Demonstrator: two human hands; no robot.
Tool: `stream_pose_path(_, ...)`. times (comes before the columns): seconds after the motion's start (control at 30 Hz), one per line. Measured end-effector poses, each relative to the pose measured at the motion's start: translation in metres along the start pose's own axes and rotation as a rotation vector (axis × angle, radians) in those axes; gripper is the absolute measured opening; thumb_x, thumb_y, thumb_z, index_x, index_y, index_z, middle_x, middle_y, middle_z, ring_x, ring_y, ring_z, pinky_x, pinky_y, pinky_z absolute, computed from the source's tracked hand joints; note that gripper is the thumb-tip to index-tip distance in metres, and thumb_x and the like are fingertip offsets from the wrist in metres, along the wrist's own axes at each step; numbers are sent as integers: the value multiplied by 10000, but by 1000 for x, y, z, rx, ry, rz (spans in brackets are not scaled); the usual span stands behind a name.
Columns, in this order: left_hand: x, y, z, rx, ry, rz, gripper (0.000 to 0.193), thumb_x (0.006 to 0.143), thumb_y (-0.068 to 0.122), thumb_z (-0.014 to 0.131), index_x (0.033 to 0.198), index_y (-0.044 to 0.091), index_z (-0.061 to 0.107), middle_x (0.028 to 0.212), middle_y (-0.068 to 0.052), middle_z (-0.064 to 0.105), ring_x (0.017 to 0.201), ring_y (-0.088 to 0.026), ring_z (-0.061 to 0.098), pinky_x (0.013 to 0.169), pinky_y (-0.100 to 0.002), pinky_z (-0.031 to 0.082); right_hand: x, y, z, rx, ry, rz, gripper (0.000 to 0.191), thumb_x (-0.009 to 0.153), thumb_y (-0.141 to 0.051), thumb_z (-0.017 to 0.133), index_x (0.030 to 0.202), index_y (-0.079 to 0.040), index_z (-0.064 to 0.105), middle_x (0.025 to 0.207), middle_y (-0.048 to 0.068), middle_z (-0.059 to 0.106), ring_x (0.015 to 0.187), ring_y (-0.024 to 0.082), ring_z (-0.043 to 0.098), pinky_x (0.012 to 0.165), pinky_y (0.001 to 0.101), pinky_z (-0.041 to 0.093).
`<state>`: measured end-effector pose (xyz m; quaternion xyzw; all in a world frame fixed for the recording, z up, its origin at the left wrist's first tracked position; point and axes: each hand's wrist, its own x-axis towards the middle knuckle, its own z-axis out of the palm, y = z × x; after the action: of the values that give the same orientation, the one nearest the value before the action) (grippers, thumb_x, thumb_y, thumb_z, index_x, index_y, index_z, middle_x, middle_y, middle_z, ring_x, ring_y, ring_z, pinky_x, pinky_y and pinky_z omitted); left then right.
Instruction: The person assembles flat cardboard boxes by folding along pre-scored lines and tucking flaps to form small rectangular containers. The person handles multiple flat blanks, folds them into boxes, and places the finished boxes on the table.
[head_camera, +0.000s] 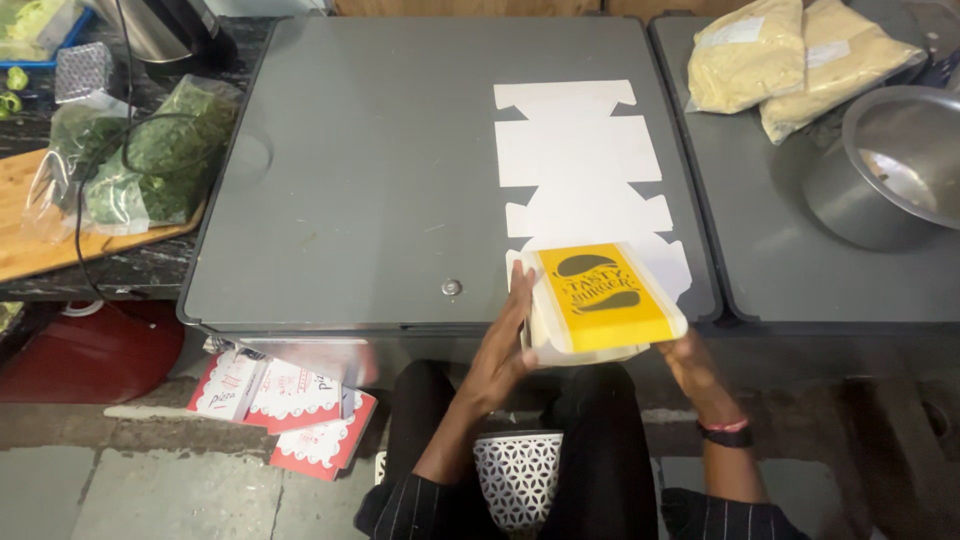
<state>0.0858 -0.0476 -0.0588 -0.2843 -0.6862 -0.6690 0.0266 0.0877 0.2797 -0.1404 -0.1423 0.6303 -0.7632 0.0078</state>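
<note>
Both hands clamp the yellow-topped burger box (603, 300) at the near edge of the grey table (370, 180), left hand (505, 345) flat on its left side, right hand (690, 365) under its right corner with fingers hidden, long axis running leftward-away over the flat white blank (580, 150) beyond.

A grey table (380, 180) fills the middle of the frame, with a second grey table (780, 270) just beside it at the right. On the first lies a flat white box blank (580, 150), right of centre. On the second, at the upper right, lie 2 pale yellow bags (790, 55) and a steel pot (890, 170). On the floor (130, 480) at the lower left lie red-and-white pizza boxes (290, 405), and a white patterned basket (517, 475) stands at the bottom centre
</note>
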Motion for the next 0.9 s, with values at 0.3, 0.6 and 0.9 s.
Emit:
stream_pose_path(0.3,15,15,22,123,113,-289,1128,881,818,400,1658,56,100,1709,-307,119,1566,-484,194,1207,-620,240,6,-50,36,-231,214,210,823,1028,-642,344,1483,25,504,1517,183,566,1446,316,498,1231,474,337)
stream_pose_path(0.6,-1,18,13,256,35,-171,911,1012,608,410,1657,58,74,1724,-280,113,1561,-486,199,1226,-575,255,8,-84,69,-379,94,145,773,1035,-574,364,1559,-6,379,1622,165,425,1515,278,362,1218,428,264)
stream_pose_path(0.9,-15,-14,16,341,70,-87,806,1072,580,261,1659,61,73,1695,-307,213,1489,-505,359,1191,-543,389,9,-68,65,-539,2,-4,891,994,-659,406,1603,-15,314,1617,189,425,1508,318,371,1204,447,298)
